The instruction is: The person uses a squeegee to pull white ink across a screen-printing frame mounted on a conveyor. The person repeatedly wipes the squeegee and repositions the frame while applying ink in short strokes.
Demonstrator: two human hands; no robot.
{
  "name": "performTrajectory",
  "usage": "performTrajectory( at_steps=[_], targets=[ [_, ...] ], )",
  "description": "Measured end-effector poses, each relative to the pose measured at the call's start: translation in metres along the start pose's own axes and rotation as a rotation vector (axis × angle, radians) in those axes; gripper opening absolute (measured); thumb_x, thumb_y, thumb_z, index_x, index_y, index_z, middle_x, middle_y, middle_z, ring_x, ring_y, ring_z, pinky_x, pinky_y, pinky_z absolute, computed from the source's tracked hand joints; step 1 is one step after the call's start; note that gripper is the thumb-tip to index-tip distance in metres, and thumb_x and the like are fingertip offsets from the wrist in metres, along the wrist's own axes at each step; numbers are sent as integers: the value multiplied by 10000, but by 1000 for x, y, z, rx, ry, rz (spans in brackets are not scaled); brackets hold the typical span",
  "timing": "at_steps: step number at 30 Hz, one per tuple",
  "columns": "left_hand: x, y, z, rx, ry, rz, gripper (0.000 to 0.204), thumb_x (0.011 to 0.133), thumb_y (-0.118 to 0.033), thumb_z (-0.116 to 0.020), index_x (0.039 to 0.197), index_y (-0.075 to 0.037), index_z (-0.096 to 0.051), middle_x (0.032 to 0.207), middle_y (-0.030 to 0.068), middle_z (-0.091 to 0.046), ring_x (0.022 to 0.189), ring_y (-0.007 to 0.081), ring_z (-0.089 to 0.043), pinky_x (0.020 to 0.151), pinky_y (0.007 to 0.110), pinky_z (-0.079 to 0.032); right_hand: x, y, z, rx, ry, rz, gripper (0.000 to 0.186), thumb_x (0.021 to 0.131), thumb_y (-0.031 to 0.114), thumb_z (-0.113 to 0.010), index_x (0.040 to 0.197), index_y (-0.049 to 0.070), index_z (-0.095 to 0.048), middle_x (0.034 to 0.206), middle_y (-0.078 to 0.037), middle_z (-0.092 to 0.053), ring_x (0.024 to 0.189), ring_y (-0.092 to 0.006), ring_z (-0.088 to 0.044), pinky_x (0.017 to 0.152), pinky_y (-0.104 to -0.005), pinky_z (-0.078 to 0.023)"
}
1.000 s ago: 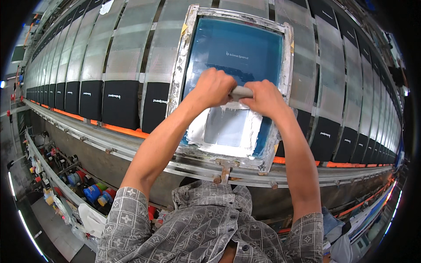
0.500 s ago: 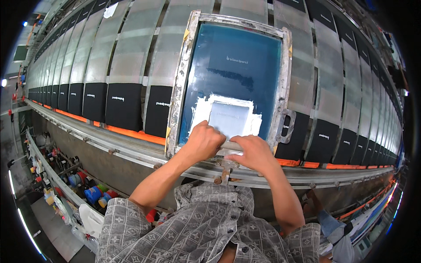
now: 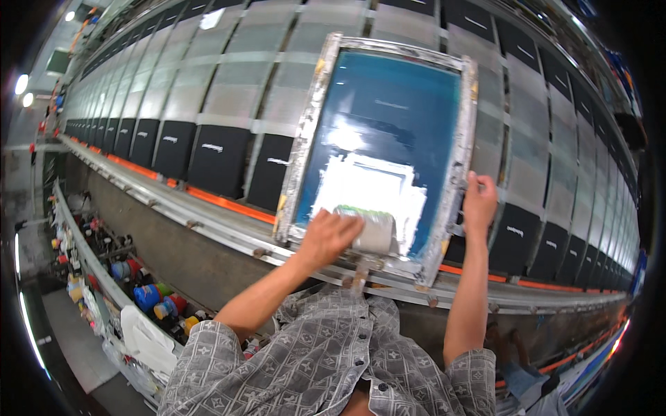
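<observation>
A screen printing frame (image 3: 310,118) with a blue mesh (image 3: 395,90) lies tilted in the middle, over the row of panels. White ink (image 3: 415,208) spreads over the lower part of the mesh, around a pale rectangle. My left hand (image 3: 329,239) is closed on the near left end of a wide, pale squeegee (image 3: 374,232), which rests in the ink near the frame's lower edge. My right hand (image 3: 479,201) is off the squeegee, beside the frame's right edge. Its fingers are curled; whether they grip the edge I cannot make out.
Long grey panels with black fabric pieces (image 3: 218,156) run to both sides. A metal rail (image 3: 229,243) with an orange strip passes along the near edge. Ink tubs (image 3: 147,297) stand on a low shelf at the left. Another person's legs (image 3: 524,371) show at the lower right.
My right hand has left the squeegee and moved right to the frame's side. My left hand still holds the squeegee, now lying flatter. The whole view has shifted and turned slightly.
</observation>
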State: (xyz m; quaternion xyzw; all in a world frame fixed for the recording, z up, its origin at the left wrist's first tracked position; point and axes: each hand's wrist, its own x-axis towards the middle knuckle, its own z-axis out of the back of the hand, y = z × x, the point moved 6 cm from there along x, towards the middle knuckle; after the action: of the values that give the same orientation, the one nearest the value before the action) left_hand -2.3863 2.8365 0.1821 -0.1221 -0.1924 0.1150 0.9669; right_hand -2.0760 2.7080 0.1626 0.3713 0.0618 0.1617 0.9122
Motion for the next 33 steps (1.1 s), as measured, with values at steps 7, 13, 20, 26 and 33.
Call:
performTrajectory(
  at_steps=[7, 13, 20, 26, 33],
  targets=[
    [-26, 79, 58, 2, 197, 128, 334, 661, -43, -675, 985, -124, -680, 955, -8, -677, 823, 181, -575, 744, 343, -416, -44, 51, -68, 199, -63, 50, 299, 907, 276, -662, 794, 11, -580, 688, -106, -593, 617, -193, -515, 615, -360, -441],
    [-53, 161, 91, -54, 257, 140, 317, 591, -12, -697, 889, -120, -682, 903, -15, -671, 809, 194, -593, 718, 344, -419, -86, 109, -127, 285, -38, 53, 311, 909, 286, -662, 802, 7, -574, 703, -93, -584, 646, -176, -509, 656, -336, -449],
    [-58, 167, 74, -80, 286, 134, 243, 621, -10, -669, 843, -107, -690, 840, 2, -673, 719, 199, -600, 657, 350, -416, -85, 107, -139, 115, -52, -10, 288, 908, 282, -651, 828, 12, -590, 725, -106, -633, 698, -215, -599, 693, -345, -464],
    [-28, 188, 70, -151, 525, 124, 127, 665, -234, -760, 734, -145, -703, 668, 74, -653, 644, 303, -643, 627, 423, -495, -76, 128, -136, -340, 25, 353, 287, 867, 319, -677, 894, 36, -644, 906, -118, -684, 826, -290, -643, 723, -375, -494],
    [68, 248, 46, -95, 446, 90, 192, 635, -278, -801, 732, -147, -698, 643, 107, -634, 660, 338, -640, 593, 443, -501, -98, 282, -200, -323, 840, 603, 310, 765, 339, -746, 868, 50, -707, 751, -153, -673, 789, -334, -639, 787, -403, -461]
  ],
)
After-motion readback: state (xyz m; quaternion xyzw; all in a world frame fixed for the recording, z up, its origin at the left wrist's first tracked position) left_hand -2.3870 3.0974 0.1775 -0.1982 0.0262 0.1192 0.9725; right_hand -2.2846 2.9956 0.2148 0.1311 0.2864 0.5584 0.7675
